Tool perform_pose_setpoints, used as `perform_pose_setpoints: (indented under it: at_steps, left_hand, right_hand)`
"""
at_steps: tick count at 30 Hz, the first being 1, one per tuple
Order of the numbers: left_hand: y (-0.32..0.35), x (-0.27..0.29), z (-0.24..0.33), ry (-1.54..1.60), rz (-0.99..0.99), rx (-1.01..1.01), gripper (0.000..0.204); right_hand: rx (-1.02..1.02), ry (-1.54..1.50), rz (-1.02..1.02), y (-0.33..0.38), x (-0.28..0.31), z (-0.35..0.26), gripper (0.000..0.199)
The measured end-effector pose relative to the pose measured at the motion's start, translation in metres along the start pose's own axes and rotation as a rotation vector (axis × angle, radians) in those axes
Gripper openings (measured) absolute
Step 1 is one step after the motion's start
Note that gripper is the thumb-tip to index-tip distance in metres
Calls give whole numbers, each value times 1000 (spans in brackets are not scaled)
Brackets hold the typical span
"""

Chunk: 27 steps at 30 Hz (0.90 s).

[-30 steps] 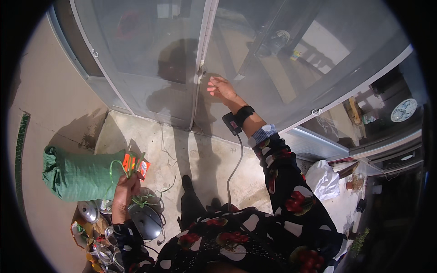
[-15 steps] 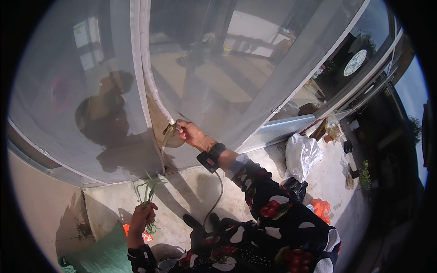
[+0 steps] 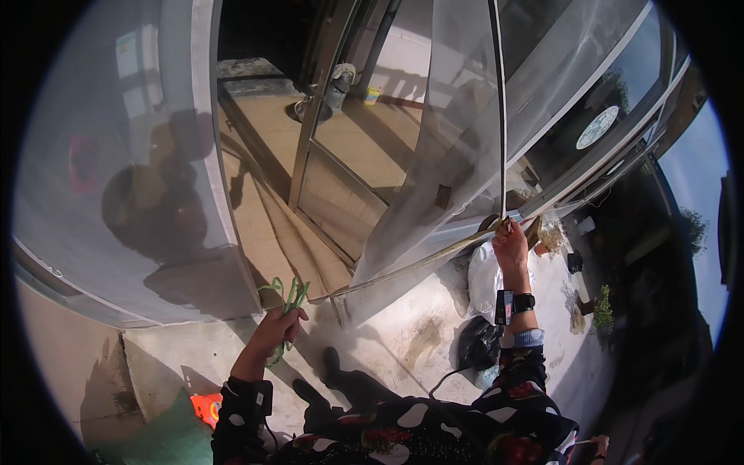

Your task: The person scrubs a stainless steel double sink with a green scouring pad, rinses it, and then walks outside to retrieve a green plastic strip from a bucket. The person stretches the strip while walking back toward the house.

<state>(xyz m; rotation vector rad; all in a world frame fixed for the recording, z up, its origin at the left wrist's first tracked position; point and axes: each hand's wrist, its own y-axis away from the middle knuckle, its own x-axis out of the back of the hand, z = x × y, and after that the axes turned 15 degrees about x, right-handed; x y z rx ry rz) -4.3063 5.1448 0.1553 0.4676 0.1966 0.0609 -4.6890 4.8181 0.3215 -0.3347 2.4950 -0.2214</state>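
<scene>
My left hand (image 3: 271,335) is closed around a small bunch of green leafy stalks (image 3: 294,296), perhaps scallions, whose tips stick out above and below the fist. Over to the right, my right hand (image 3: 509,244) grips the edge of a sheer mesh door curtain (image 3: 446,182) by its lower corner. The curtain is drawn out sideways, its bottom hem stretched from the doorway to my fingers. A second mesh panel (image 3: 147,225) hangs at the left, with my shadow on it. Between the two panels the doorway shows a tan floor (image 3: 260,225).
An open framed door (image 3: 298,170) stands inside, with a dark basin (image 3: 310,111) beyond. At right on the concrete lie a white bag (image 3: 484,283) and a black bag (image 3: 479,345). An orange packet (image 3: 205,408) and green sheeting (image 3: 167,438) lie at lower left.
My right hand has swung right, pulling the curtain edge along, and the gap between the panels has opened wide. My left hand, still around the stalks, has shifted right and slightly up.
</scene>
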Motion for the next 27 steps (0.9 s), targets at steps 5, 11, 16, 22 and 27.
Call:
perform_pose_setpoints:
  at_steps: [5,11,16,22,27]
  left_hand:
    - [-71,-8,36,289,-47,13,27]
    - [-161,9,78,395,150,-31,27]
    - [-212,52,159,538,428,-172,29]
    - [-236,120,289,410,610,-617,27]
    - [-263,159,349,316,624,-704,28]
  right_hand:
    - [40,29,42,-26,41,-28,21]
    - [107,-56,-48,-80,105,-62,17]
    - [351,628,193,-121,145,-82,18]
    - [374,545,342,-161,159,-99,23]
    - [102,186,-17,-164,189,-149,25]
